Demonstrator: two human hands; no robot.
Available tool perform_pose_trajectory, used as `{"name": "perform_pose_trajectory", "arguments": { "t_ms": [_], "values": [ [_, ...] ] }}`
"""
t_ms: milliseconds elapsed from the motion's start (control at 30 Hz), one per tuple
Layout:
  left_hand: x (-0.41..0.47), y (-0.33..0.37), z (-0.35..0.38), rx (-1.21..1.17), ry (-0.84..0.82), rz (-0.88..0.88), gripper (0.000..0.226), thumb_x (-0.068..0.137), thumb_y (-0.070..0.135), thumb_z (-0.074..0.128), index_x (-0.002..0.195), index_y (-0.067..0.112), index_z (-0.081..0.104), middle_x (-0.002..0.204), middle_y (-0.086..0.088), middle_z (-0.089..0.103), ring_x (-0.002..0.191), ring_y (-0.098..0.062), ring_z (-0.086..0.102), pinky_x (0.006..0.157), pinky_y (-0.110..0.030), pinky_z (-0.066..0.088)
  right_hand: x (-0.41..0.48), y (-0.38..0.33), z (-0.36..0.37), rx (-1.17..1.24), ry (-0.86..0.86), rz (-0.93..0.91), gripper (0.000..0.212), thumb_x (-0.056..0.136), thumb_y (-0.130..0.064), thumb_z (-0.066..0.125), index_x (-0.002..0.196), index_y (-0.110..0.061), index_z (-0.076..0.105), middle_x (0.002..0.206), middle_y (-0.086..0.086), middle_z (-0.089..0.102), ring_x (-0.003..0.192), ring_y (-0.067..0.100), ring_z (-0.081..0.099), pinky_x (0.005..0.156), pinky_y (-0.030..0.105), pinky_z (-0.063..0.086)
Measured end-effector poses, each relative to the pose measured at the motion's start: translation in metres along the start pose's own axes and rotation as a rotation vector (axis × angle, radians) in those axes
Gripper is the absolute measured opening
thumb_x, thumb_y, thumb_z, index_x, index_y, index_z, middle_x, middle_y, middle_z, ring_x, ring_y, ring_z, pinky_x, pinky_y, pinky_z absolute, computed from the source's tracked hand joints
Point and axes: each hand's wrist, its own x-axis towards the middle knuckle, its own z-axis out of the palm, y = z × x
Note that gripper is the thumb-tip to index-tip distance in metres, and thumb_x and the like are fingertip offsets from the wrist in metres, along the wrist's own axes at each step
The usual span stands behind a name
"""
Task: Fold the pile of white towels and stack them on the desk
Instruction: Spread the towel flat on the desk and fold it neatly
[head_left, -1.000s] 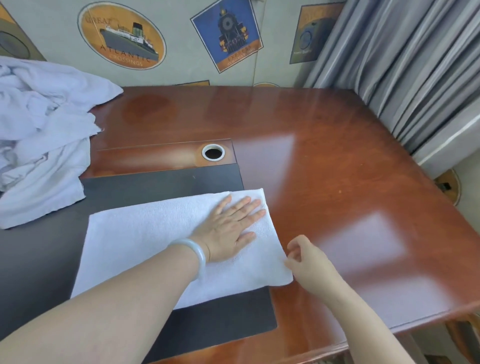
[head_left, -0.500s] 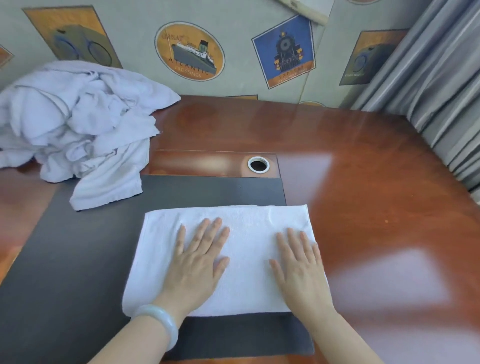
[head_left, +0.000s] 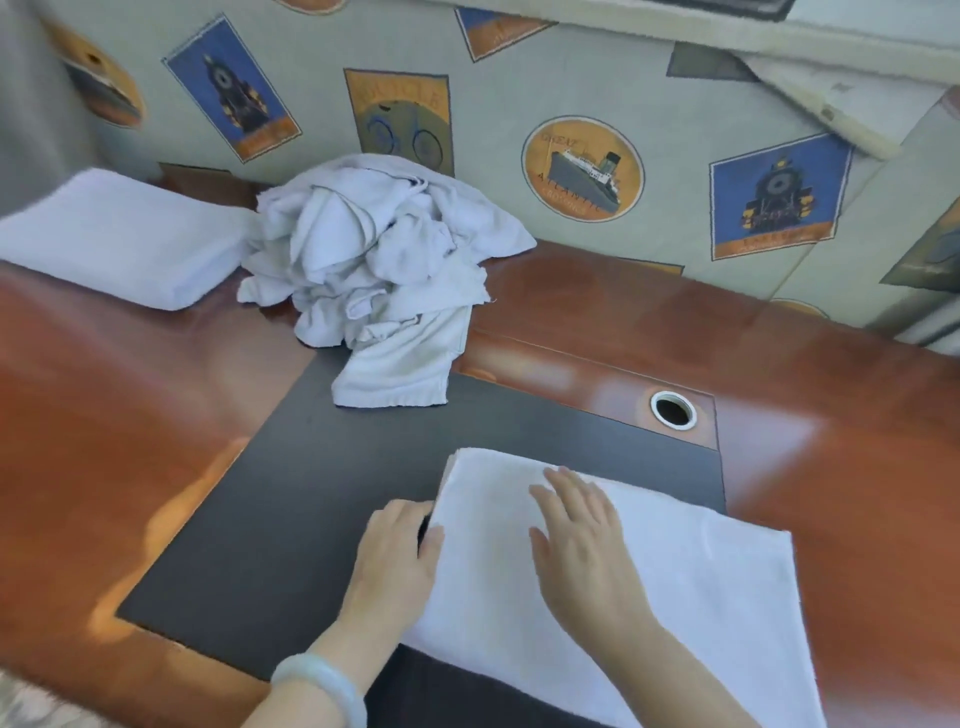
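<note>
A folded white towel (head_left: 649, 577) lies flat on the black desk mat (head_left: 311, 493) near the front edge. My left hand (head_left: 397, 553) is at the towel's left edge, thumb on top and fingers curled at the edge, pinching it. Flat on the towel's left half rests my right hand (head_left: 582, 540), fingers straight and spread. A crumpled pile of white towels (head_left: 374, 260) sits at the back of the desk against the wall. To its left lies a stack of folded white towels (head_left: 119, 239).
The reddish wooden desk (head_left: 831, 467) extends right and left of the mat. A round cable hole (head_left: 673, 410) sits behind the towel. A wall with printed posters (head_left: 582, 171) stands right behind the desk.
The view has swung left, bringing the folded stack into sight. My left hand left the towel's top for its left edge. My right hand slid left across the towel.
</note>
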Motion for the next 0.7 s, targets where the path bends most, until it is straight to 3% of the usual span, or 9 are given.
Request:
{"name": "perform_pose_trajectory", "arguments": {
  "t_ms": [100,167,267,367,433,567,700],
  "values": [
    [0.011,0.01,-0.001,-0.215,-0.029,-0.088,0.018,0.096,0.02,0.055,0.112,0.024,0.062,0.105,0.009,0.05,0.093,-0.006,0.053,0.072,-0.012,0.038,0.027,-0.03,0.032,0.069,-0.186,-0.083,0.051,0.092,-0.024,0.033,0.138,-0.012,0.052,0.146,0.008,0.05,0.137,0.028,0.044,0.112,0.042,0.018],
    [0.025,0.018,-0.004,-0.306,-0.017,-0.12,0.015,0.092,0.015,0.059,0.103,0.024,0.064,0.104,0.002,0.052,0.092,-0.011,0.057,0.076,-0.013,0.042,0.031,-0.03,0.042,0.071,-0.216,-0.044,0.053,0.093,-0.026,0.034,0.142,-0.014,0.049,0.148,0.006,0.048,0.138,0.024,0.042,0.114,0.04,0.016],
    [0.045,0.03,-0.009,-0.448,-0.091,-0.19,0.017,0.092,0.016,0.061,0.086,0.031,0.057,0.104,0.001,0.061,0.094,-0.017,0.061,0.085,-0.027,0.048,0.027,-0.03,0.044,0.085,-0.184,-0.088,0.055,0.095,-0.027,0.034,0.148,-0.016,0.041,0.155,0.001,0.039,0.145,0.016,0.028,0.116,0.04,0.014],
    [0.062,0.034,-0.011,-0.5,-0.124,-0.263,0.013,0.088,0.02,0.069,0.099,0.022,0.062,0.1,0.003,0.064,0.096,-0.017,0.062,0.081,-0.027,0.049,0.022,-0.025,0.046,0.162,-0.159,-0.137,0.059,0.097,-0.027,0.033,0.154,-0.015,0.029,0.162,-0.002,0.024,0.15,0.011,0.015,0.12,0.037,0.009],
    [0.069,0.032,-0.008,-0.475,-0.063,-0.216,0.023,0.086,0.012,0.07,0.108,0.017,0.065,0.096,0.005,0.061,0.09,-0.011,0.06,0.075,-0.015,0.046,0.023,-0.024,0.048,0.22,-0.129,-0.089,0.061,0.096,-0.027,0.035,0.154,-0.013,0.027,0.163,-0.002,0.018,0.151,0.01,0.012,0.121,0.034,0.007],
    [0.064,0.031,-0.007,-0.387,0.021,-0.057,0.021,0.09,0.0,0.057,0.095,0.017,0.069,0.091,0.004,0.053,0.074,-0.004,0.049,0.066,-0.005,0.038,0.023,-0.025,0.051,0.198,-0.122,-0.151,0.06,0.094,-0.028,0.037,0.152,-0.01,0.034,0.161,0.002,0.026,0.15,0.012,0.017,0.12,0.037,0.012],
    [0.051,0.013,-0.01,-0.535,-0.001,-0.223,0.013,0.094,0.014,0.057,0.105,0.019,0.063,0.095,0.007,0.062,0.086,-0.009,0.058,0.066,-0.008,0.04,0.027,-0.021,0.058,0.077,-0.158,-0.16,0.059,0.096,-0.034,0.033,0.154,-0.019,0.032,0.161,0.002,0.026,0.149,0.015,0.021,0.118,0.04,0.012]
  ]
}}
